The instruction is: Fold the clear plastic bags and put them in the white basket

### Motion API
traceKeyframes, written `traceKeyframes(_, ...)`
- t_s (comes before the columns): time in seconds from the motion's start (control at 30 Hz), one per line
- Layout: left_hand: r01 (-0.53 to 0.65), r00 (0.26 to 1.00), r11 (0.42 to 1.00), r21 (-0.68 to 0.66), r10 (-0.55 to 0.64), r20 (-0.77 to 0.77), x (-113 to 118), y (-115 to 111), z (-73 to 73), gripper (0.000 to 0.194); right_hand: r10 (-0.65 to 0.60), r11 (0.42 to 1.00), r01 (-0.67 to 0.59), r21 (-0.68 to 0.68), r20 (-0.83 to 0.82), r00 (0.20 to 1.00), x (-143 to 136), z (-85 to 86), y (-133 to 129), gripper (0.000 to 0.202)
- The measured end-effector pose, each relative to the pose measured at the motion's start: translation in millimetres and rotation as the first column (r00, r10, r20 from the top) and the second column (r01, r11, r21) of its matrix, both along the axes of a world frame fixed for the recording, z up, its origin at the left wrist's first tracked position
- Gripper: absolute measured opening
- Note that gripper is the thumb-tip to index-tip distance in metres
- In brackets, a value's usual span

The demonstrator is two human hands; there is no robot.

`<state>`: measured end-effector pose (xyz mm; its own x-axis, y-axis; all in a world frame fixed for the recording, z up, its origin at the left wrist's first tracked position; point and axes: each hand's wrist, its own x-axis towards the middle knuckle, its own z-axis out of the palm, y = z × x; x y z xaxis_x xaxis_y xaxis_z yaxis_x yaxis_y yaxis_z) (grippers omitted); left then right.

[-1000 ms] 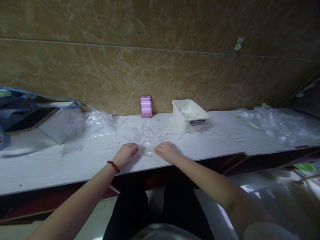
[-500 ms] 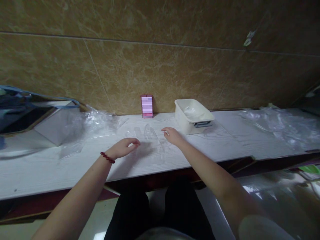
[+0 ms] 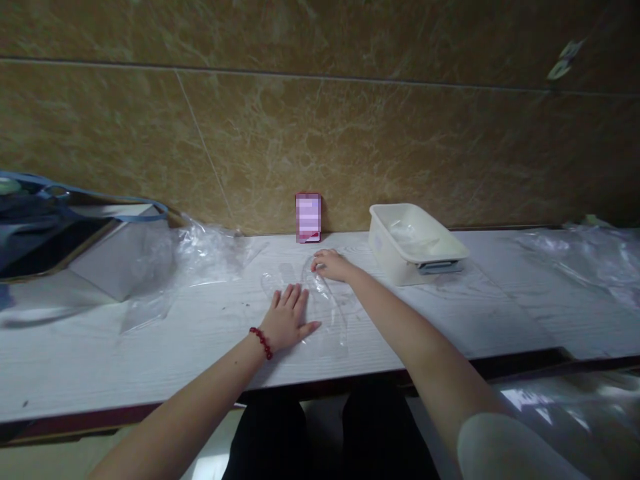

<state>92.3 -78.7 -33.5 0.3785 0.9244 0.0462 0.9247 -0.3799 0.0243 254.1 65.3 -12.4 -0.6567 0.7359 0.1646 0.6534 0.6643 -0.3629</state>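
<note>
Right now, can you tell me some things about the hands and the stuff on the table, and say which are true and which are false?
1. The left hand lies flat, palm down, on the clear plastic bag. True.
2. The right hand is inside the white tub. False: it rests at the bag's far end, left of the tub.
3. The left wrist wears a red bead bracelet. True.
4. The small pink box lies at the table's near edge. False: it stands against the wall.

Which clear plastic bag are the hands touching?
The flat bag mid-table: left hand presses it, right hand holds its far end. Crumpled bags lie untouched.
</note>
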Motion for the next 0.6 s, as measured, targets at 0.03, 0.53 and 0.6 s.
traceKeyframes(0.03,0.004,1.0,1.0,0.003,-0.004,0.0,-1,1,-0.8,0.078,0.023,0.999,-0.022,0.04,-0.038,0.999,0,-0.6,2,0.013)
traceKeyframes(0.53,-0.021,1.0,0.993,-0.115,0.018,-0.023,-8,33,7.7,0.084,-0.21,0.97,0.223,0.092,-0.133,0.969,30,-12.9,12,0.034)
traceKeyframes(0.6,-0.034,0.999,0.989,-0.143,0.031,-0.027,-10,36,10.8,0.083,-0.263,0.965,0.264,-0.003,-0.056,0.963,37,-8.9,7,0.028)
